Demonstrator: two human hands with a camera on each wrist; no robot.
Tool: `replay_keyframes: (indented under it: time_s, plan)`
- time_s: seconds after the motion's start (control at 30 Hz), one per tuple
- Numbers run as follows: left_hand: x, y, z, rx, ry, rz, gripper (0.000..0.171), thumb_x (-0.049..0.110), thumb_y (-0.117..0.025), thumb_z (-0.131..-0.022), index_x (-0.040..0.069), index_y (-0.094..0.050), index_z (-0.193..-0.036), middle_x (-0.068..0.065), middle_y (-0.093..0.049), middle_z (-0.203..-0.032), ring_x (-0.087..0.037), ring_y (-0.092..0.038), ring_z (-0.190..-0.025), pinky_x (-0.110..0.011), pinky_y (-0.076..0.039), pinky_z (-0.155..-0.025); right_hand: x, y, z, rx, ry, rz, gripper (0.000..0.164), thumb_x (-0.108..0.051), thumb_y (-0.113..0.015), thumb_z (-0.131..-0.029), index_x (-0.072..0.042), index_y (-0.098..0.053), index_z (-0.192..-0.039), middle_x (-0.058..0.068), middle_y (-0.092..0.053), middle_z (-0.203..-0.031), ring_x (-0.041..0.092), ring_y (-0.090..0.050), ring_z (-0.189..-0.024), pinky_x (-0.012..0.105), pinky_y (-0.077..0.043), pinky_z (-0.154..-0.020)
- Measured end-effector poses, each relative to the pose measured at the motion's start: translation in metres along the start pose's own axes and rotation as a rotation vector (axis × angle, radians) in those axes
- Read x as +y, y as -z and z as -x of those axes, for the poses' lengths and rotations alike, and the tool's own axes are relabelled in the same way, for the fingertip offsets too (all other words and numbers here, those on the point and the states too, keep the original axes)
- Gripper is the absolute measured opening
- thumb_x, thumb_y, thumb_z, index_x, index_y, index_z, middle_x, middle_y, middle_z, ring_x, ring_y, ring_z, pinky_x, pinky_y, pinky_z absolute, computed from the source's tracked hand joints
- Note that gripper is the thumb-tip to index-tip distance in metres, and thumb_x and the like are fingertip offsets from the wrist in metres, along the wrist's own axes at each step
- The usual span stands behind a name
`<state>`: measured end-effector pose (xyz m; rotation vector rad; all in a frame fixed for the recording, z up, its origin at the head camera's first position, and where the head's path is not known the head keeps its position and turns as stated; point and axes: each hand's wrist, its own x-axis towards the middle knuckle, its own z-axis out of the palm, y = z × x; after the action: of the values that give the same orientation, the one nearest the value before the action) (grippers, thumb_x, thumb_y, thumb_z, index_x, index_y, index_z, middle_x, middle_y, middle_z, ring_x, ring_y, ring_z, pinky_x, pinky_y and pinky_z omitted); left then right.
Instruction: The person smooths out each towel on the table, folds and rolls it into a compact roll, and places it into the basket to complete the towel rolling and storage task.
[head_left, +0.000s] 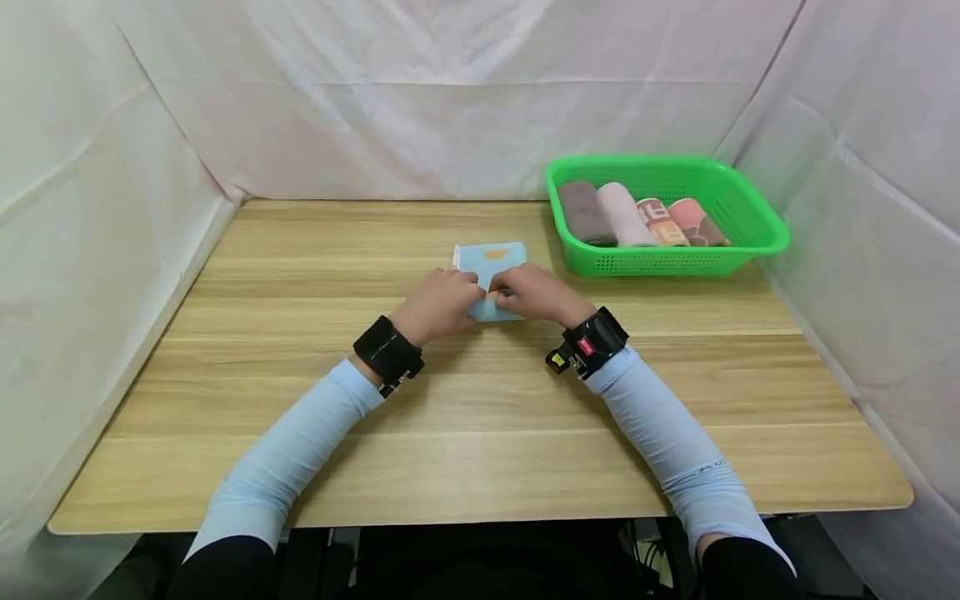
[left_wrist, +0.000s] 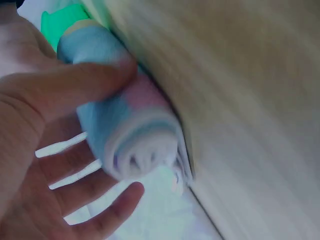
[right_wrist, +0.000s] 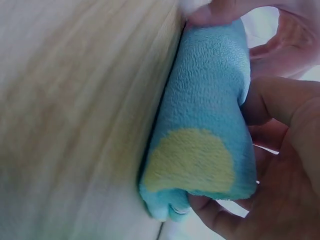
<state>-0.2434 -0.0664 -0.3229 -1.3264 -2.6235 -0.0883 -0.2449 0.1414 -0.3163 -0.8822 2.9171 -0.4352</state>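
Note:
A light blue towel (head_left: 483, 255) with yellow-orange and pink patches lies on the wooden table, its near part rolled up. My left hand (head_left: 442, 302) holds the left end of the roll. In the left wrist view its thumb lies across the blue towel (left_wrist: 97, 47), and the other fingers spread out past the layered end. My right hand (head_left: 543, 293) grips the right end. In the right wrist view its fingers hold the far side and end of the roll (right_wrist: 200, 95), close to a yellow patch. Both hands sit near each other at mid-table.
A green plastic basket (head_left: 652, 264) stands at the back right of the table (head_left: 480, 467). Inside lie a grey-brown rolled towel (head_left: 585, 215), a pale pink one (head_left: 626, 217), and two patterned ones (head_left: 662, 223). White cloth walls (head_left: 450, 142) enclose the back and sides.

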Motion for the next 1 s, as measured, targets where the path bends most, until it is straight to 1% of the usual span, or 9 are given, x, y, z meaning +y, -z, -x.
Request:
replay_keyframes:
  time_s: [0.1, 0.2, 0.37, 0.43, 0.5, 0.6, 0.73, 0.87, 1.0]
  plan:
    - [-0.001, -0.003, 0.0, -0.003, -0.011, 0.019, 0.01, 0.014, -0.075, -0.089, 0.007, -0.074, -0.096, -0.007, -0.062, -0.084, -0.019, -0.048, -0.068, -0.034, -0.042, -0.062, -0.002, 0.003, 0.001, 0.015, 0.01, 0.017, 0.026, -0.01, -0.059, -0.093, -0.006, -0.075, -0.113, 0.008, -0.074, -0.106, 0.021, -0.062, -0.088, 0.035, -0.05, -0.079]
    - [-0.003, -0.003, 0.0, -0.025, 0.0, 0.056, 0.009, 0.013, -0.068, -0.092, 0.006, -0.07, -0.097, -0.008, -0.061, -0.085, -0.019, -0.048, -0.07, -0.034, -0.041, -0.061, -0.008, 0.008, 0.005, 0.051, 0.03, 0.047, 0.026, -0.008, -0.064, -0.088, -0.006, -0.076, -0.111, 0.009, -0.073, -0.11, 0.024, -0.065, -0.097, 0.04, -0.053, -0.085]
    - [-0.007, -0.002, 0.001, -0.096, 0.025, 0.125, 0.037, 0.017, -0.057, -0.101, -0.003, -0.061, -0.132, -0.016, -0.068, -0.106, -0.026, -0.062, -0.085, -0.041, -0.054, -0.074, -0.017, 0.013, 0.009, 0.069, 0.031, 0.143, 0.033, -0.014, -0.082, -0.079, -0.011, -0.077, -0.112, 0.006, -0.072, -0.111, 0.024, -0.066, -0.1, 0.042, -0.055, -0.086]
    - [-0.008, 0.0, 0.001, -0.132, 0.041, 0.16, 0.049, 0.018, -0.054, -0.104, -0.005, -0.05, -0.147, -0.019, -0.067, -0.116, -0.028, -0.064, -0.092, -0.043, -0.055, -0.08, -0.019, 0.01, 0.008, 0.073, 0.031, 0.191, 0.035, -0.016, -0.086, -0.076, -0.013, -0.077, -0.11, 0.004, -0.073, -0.108, 0.023, -0.067, -0.096, 0.042, -0.055, -0.081]
    - [-0.009, 0.0, 0.001, -0.16, 0.065, 0.203, 0.052, 0.02, -0.053, -0.105, -0.002, -0.045, -0.151, -0.019, -0.065, -0.119, -0.028, -0.062, -0.095, -0.042, -0.054, -0.083, -0.019, 0.007, 0.007, 0.079, 0.025, 0.219, 0.03, -0.015, -0.086, -0.076, -0.014, -0.076, -0.105, 0.003, -0.073, -0.1, 0.022, -0.066, -0.088, 0.042, -0.054, -0.073]
    - [-0.011, 0.001, 0.001, -0.162, 0.081, 0.27, 0.049, 0.02, -0.06, -0.101, 0.005, -0.047, -0.146, -0.015, -0.064, -0.117, -0.026, -0.06, -0.094, -0.04, -0.052, -0.083, -0.017, 0.005, 0.005, 0.079, 0.017, 0.197, 0.021, -0.015, -0.081, -0.079, -0.014, -0.074, -0.098, 0.0, -0.068, -0.085, 0.019, -0.058, -0.075, 0.036, -0.046, -0.063]
    - [-0.011, 0.001, 0.001, -0.1, 0.041, 0.245, 0.046, 0.015, -0.076, -0.091, 0.003, -0.056, -0.132, -0.014, -0.064, -0.114, -0.026, -0.061, -0.096, -0.04, -0.055, -0.086, -0.009, 0.004, 0.003, 0.028, 0.017, 0.081, 0.016, -0.015, -0.07, -0.086, -0.01, -0.072, -0.101, 0.001, -0.056, -0.079, 0.018, -0.048, -0.071, 0.031, -0.036, -0.064]
    - [-0.01, 0.0, 0.001, -0.067, 0.001, 0.182, 0.041, 0.01, -0.076, -0.09, 0.0, -0.063, -0.127, -0.015, -0.067, -0.114, -0.026, -0.063, -0.096, -0.04, -0.056, -0.088, -0.004, 0.006, 0.003, -0.016, 0.003, -0.008, 0.027, -0.012, -0.063, -0.092, -0.004, -0.072, -0.116, 0.005, -0.065, -0.092, 0.019, -0.052, -0.08, 0.032, -0.04, -0.074]
    - [-0.01, 0.0, 0.001, -0.069, -0.022, 0.19, 0.029, 0.007, -0.065, -0.094, -0.002, -0.063, -0.122, -0.014, -0.067, -0.105, -0.024, -0.06, -0.085, -0.038, -0.055, -0.08, -0.011, 0.012, 0.007, 0.013, -0.02, 0.044, 0.034, -0.016, -0.069, -0.089, -0.007, -0.074, -0.12, 0.005, -0.071, -0.112, 0.02, -0.061, -0.094, 0.036, -0.05, -0.081]
